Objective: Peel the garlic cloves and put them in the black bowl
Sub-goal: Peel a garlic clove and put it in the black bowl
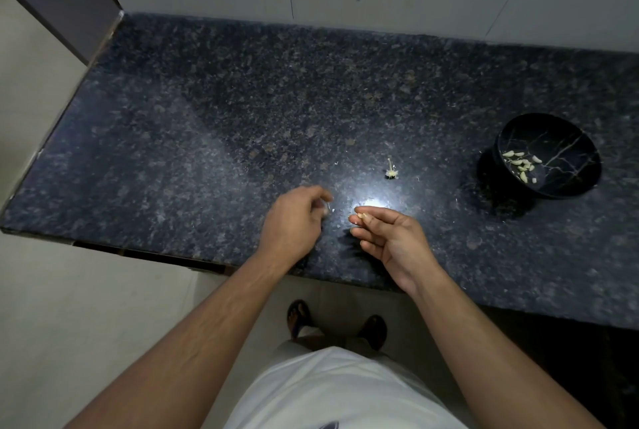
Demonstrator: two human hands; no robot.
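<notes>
Black bowl (553, 138); two hands.

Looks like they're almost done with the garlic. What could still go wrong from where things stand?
The right hand pinches a small garlic clove at its fingertips, well apart from the black bowl at the far right; it might slip on the way over. The left hand seems to hold a bit of peel, and loose flakes could end up among the peeled cloves. The bowl also looks tilted, so it might rock or spill.
</notes>
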